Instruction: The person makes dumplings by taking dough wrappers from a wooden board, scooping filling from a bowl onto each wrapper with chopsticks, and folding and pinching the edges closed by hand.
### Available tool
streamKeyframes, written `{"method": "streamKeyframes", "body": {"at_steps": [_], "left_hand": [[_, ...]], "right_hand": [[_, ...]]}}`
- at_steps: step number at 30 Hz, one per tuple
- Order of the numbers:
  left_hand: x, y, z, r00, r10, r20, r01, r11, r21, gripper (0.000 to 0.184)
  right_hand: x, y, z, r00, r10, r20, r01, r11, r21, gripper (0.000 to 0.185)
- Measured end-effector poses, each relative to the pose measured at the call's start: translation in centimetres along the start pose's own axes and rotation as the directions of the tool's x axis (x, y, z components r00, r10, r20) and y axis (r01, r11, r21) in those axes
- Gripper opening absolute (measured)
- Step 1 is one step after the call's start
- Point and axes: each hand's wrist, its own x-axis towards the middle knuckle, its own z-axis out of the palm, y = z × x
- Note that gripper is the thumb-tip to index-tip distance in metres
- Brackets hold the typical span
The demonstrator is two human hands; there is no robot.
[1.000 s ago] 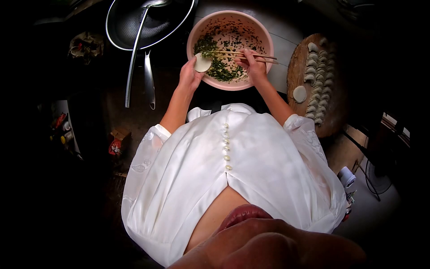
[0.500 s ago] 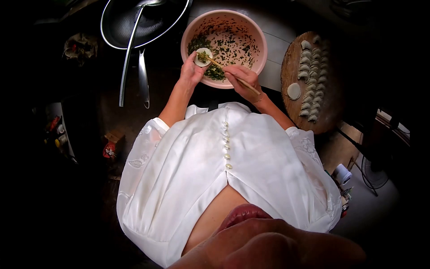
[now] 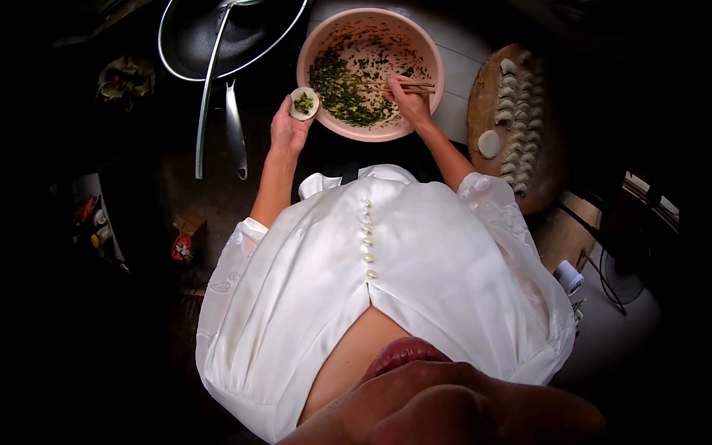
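Filling [image 3: 303,102] sits on a round wrapper [image 3: 305,116] left of top centre, and from my remote seat I see the left hand [image 3: 291,130] cupping it at the left rim of the bowl [image 3: 437,74]. The right hand [image 3: 407,101] pinches chopsticks [image 3: 421,84] over the bowl; I can't tell whether their tips touch anything. I judge this as the filling step; the next move calls for keeping the wrapper level. Folded dumplings [image 3: 526,122] line the board [image 3: 480,96], upper right.

Left hand [image 3: 290,130] holds 1 filled wrapper [image 3: 297,96]; right hand [image 3: 411,102], chopsticks [image 3: 420,88] over pink bowl [image 3: 368,134].
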Motion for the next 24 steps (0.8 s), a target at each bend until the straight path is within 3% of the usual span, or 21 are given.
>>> {"method": "streamKeyframes", "body": {"at_steps": [6, 12, 24], "left_hand": [[0.0, -0.3, -0.1, 1.000, 0.018, 0.007, -0.017, 1.000, -0.009, 0.043], [-0.2, -0.3, 0.0, 1.000, 0.023, -0.013, -0.023, 1.000, -0.001, 0.044], [-0.1, -0.2, -0.2, 1.000, 0.007, 0.016, -0.007, 0.999, 0.042, 0.042]], "right_hand": [[0.9, 2.3, 3.0, 0.976, 0.216, -0.010, -0.211, 0.960, 0.182, 0.032], [0.4, 1.4, 3.7, 0.941, 0.339, 0.000, -0.319, 0.885, 0.341, 0.034], [0.6, 1.5, 2.0, 0.928, 0.370, 0.050, -0.346, 0.802, 0.486, 0.031]]}}
